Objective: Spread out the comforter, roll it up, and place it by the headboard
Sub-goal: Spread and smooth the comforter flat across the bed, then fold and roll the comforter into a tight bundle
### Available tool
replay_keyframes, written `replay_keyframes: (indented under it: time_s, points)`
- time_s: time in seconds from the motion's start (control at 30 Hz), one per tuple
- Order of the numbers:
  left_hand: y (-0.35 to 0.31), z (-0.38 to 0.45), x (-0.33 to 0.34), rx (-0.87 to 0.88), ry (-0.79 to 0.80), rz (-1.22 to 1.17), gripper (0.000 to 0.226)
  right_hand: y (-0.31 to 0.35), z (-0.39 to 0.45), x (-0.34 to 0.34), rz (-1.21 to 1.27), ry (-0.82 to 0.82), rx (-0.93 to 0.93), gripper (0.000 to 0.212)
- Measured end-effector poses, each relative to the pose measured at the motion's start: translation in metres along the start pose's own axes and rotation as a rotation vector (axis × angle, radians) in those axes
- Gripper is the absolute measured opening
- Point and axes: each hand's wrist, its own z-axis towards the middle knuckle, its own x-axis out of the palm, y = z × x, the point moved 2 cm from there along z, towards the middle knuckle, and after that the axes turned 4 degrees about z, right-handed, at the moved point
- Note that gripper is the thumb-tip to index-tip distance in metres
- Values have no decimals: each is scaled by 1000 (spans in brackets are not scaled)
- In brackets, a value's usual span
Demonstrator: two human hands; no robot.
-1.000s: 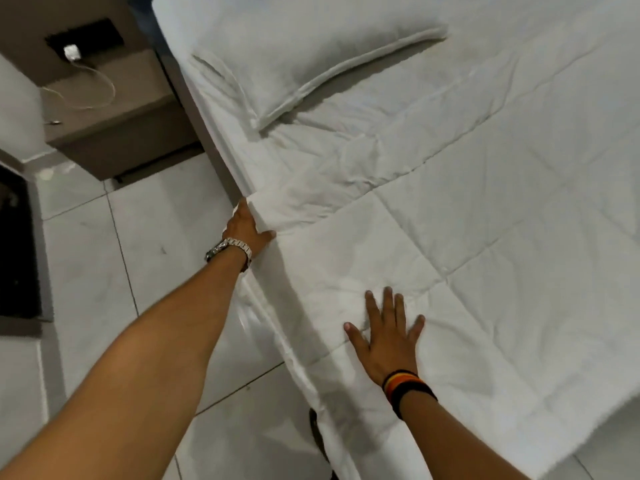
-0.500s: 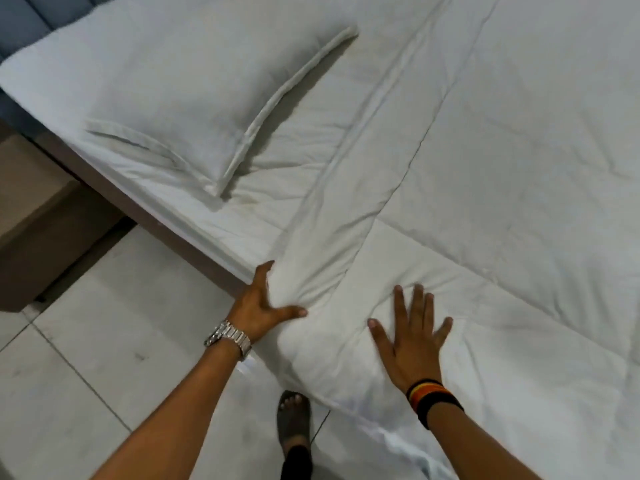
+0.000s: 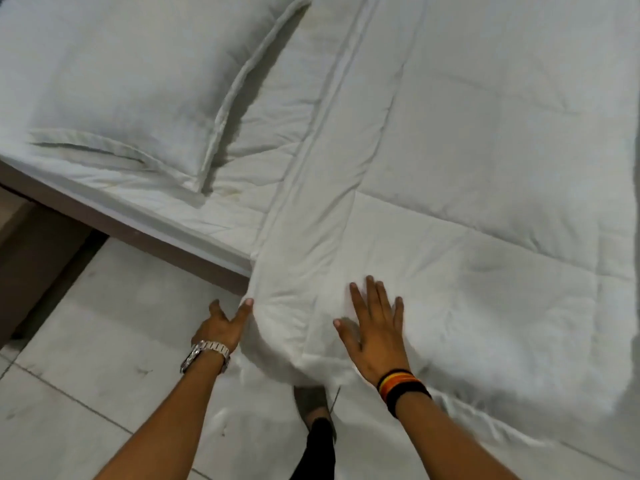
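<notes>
The white duvet (image 3: 450, 202) filled the middle and right of the frame. Its folded-back edge ran from top centre down to the lower middle, where it drooped over the side of the bed (image 3: 156, 233). The right hand (image 3: 375, 336) lay flat on it, fingers spread wide, with striped wristbands (image 3: 401, 386) on that wrist. The left hand (image 3: 225, 323) pushed straight fingers against the side of the fold, gripping nothing, with a metal watch (image 3: 206, 353) on the wrist. The pillow (image 3: 121, 81) sat upper left and the tiled floor (image 3: 86, 358) lower left.

Pale glossy floor tiles (image 3: 104, 348) fill the lower left, a brown bed frame (image 3: 156, 242) runs diagonally above them, and a brown cabinet (image 3: 27, 265) stands at the left edge.
</notes>
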Motion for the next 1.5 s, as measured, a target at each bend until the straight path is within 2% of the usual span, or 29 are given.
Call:
replay_keyframes:
  time_s: [0.03,0.1,0.2,0.3,0.4,0.5,0.6,0.67,0.73,0.8,0.87,0.93,1.0,1.03,1.1,1.13,1.2,1.23,1.3,1.43,1.5]
  points:
    - [-5,-8,10,80,-91,-14,132,-10,-13,-4,43,-45,23,73]
    - [-20,-28,33,209,-164,-156,124,-39,-47,-11,114,-131,166,71]
    - [-45,-55,77,341,-111,-378,94,-103,-110,-24,232,-328,452,70]
    - [-47,-55,105,329,-138,-514,109,-171,-160,-28,338,-527,706,76]
    - [-37,-44,128,322,-210,-573,126,-235,-197,-15,506,-592,905,97]
    - [-29,-32,161,173,-203,-650,116,-274,-208,15,789,-652,995,125]
    - [-17,-29,173,74,-241,-681,123,-283,-200,25,985,-720,955,142]
    - [-15,-3,170,184,-326,-662,128,-306,-193,25,987,-809,878,145]
    - [-28,32,158,367,-339,-575,113,-335,-181,21,937,-840,759,140]
    - [-41,60,141,482,-305,-436,89,-353,-173,19,918,-811,721,130]
    - [-43,76,127,552,-286,-358,106,-357,-171,19,925,-796,721,128]
    - [-37,75,125,458,-283,-402,128,-353,-171,20,946,-779,717,117]
    - [-26,58,130,336,-283,-465,130,-347,-179,21,981,-748,717,94]
    - [-21,46,131,266,-241,-476,127,-341,-185,21,1019,-715,760,89]
    - [-10,16,126,143,-136,-436,116,-322,-199,18,1140,-614,919,85]
    - [-8,-4,115,111,-95,-389,112,-310,-208,12,1184,-553,976,74]
    - [-4,-51,88,98,-26,-266,96,-283,-226,-10,1222,-448,1032,51]
    - [-4,-75,71,112,3,-226,83,-268,-235,-27,1236,-398,1041,49]
    - [-15,-121,36,132,22,-200,60,-245,-248,-65,1236,-283,1023,59]
    - [-67,-191,-36,135,205,-286,38,-221,-259,-166,1333,-69,957,59]
    - [-96,-204,-78,167,224,-359,26,-216,-251,-224,1412,38,878,60]
